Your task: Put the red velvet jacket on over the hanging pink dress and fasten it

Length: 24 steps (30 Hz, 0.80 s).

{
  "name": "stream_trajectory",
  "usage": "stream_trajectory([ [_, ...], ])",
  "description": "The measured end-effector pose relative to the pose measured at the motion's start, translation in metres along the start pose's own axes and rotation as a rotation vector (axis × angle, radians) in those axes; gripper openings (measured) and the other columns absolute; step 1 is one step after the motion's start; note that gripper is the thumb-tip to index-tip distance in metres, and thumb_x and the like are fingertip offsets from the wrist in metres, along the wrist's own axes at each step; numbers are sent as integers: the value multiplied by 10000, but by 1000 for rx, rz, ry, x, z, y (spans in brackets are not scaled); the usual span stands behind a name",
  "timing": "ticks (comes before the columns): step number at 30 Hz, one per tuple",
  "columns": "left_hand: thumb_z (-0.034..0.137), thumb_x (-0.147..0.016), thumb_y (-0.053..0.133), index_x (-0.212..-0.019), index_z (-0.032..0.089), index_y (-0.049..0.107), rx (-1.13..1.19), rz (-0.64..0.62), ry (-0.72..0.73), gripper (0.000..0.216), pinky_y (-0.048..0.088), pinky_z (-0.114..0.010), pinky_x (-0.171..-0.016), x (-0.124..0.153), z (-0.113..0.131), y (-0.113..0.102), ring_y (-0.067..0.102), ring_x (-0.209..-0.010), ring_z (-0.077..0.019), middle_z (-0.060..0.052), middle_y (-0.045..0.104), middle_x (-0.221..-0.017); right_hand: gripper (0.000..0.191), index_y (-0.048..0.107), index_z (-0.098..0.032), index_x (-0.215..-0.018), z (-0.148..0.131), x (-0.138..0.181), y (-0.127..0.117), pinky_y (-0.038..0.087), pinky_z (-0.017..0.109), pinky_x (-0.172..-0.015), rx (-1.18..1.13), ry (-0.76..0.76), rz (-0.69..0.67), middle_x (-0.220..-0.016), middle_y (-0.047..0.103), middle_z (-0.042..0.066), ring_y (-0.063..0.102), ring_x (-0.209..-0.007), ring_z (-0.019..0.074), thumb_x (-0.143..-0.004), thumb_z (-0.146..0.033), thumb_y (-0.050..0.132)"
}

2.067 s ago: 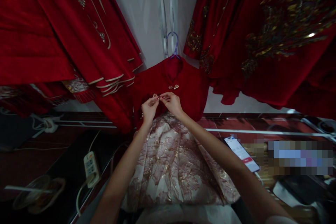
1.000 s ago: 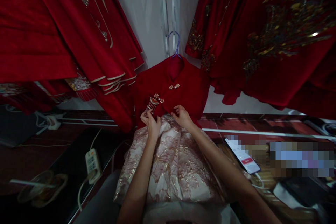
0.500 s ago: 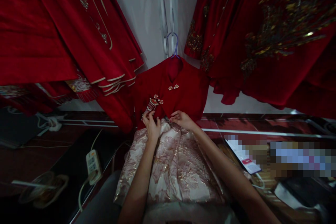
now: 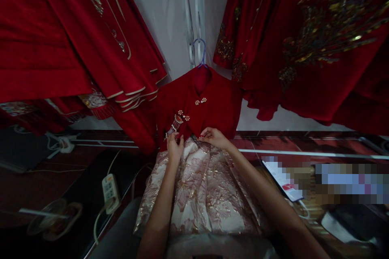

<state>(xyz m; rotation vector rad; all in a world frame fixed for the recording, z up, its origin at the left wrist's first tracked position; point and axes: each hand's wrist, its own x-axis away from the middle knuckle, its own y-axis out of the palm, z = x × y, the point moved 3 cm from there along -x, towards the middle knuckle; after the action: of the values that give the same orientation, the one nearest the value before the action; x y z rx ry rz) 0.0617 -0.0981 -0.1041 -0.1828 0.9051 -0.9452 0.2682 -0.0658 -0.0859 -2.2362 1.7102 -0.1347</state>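
A small red velvet dress top (image 4: 212, 107) hangs on a purple hanger (image 4: 199, 50) against the white wall, with a pink and gold brocade skirt (image 4: 197, 192) spreading toward me. A tasselled red and pearl brooch (image 4: 177, 121) and a pearl clasp (image 4: 201, 100) sit on the red top. My left hand (image 4: 174, 147) rests at the waist seam just under the brooch, fingers curled onto the fabric. My right hand (image 4: 214, 137) pinches the fabric at the waist seam to the right.
Large red embroidered garments hang at upper left (image 4: 60, 36) and upper right (image 4: 319, 40). A white power strip (image 4: 110, 192) with a cable lies at lower left, beside a clear plastic cup (image 4: 50, 222). A phone (image 4: 284, 180) lies at the right on the dark surface.
Both hands dropped from the brooch, which now hangs free, to the waist seam. Over the last second they shifted only slightly along the seam.
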Motion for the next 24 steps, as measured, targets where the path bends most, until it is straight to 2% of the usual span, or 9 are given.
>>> stream_trajectory([
  [3,260,-789,560,-909,181,566,26,-35,-23,144,468,-315,-744,-14,2,-10,562,-751,-170,-44,595,-839,255,620,-141,-792,-3,-1,-5,477,224,-621,-65,-2,-30,-726,657,16,601,-645,102,-633,-287,755],
  [6,234,-745,594,-861,188,556,38,154,-107,130,459,-265,-682,-25,18,-31,550,-672,-137,-9,584,-782,245,614,-142,-797,-10,1,-14,493,248,-656,-161,26,-61,-730,676,30,622,-661,112,-649,-290,742],
  [9,221,-738,610,-871,188,559,85,336,-131,146,465,-243,-678,-21,42,-43,552,-687,-123,-5,577,-800,229,623,-145,-812,-22,5,-27,503,260,-687,-232,37,-69,-785,701,59,648,-708,127,-666,-291,724],
  [11,229,-761,605,-906,187,582,129,300,-101,152,483,-242,-698,-11,52,-36,572,-743,-126,-23,586,-865,222,639,-145,-814,-30,7,-35,503,254,-661,-249,38,-51,-780,704,65,644,-686,127,-660,-281,724],
  [15,265,-797,609,-1052,187,621,245,-68,-42,266,528,-277,-739,16,49,4,626,-805,-146,-62,631,-942,196,669,-150,-793,-43,11,-44,500,252,-602,-252,20,13,-747,698,63,605,-601,115,-673,-299,711],
  [16,272,-805,607,-1093,189,616,260,-106,-44,300,534,-293,-759,22,45,12,635,-825,-155,-72,639,-964,191,674,-153,-788,-46,12,-43,504,253,-606,-248,9,16,-755,700,64,604,-603,115,-684,-310,703],
  [18,296,-829,586,-1119,194,615,277,-95,-64,309,537,-310,-781,28,38,18,641,-844,-159,-81,645,-1000,189,678,-157,-784,-51,14,-39,510,254,-619,-227,-8,-7,-766,702,61,609,-617,116,-697,-325,692],
  [20,328,-843,567,-1068,192,633,287,-14,-95,271,540,-297,-759,28,35,15,636,-815,-147,-75,643,-991,199,677,-156,-789,-52,14,-32,511,251,-628,-203,-24,-31,-756,700,52,610,-621,113,-701,-334,690],
  [24,353,-800,617,-962,172,611,338,73,-154,243,535,-263,-712,25,36,6,616,-739,-125,-42,626,-846,240,665,-145,-817,-45,12,-9,509,239,-639,-195,-48,-21,-758,696,44,613,-626,104,-714,-361,684],
])
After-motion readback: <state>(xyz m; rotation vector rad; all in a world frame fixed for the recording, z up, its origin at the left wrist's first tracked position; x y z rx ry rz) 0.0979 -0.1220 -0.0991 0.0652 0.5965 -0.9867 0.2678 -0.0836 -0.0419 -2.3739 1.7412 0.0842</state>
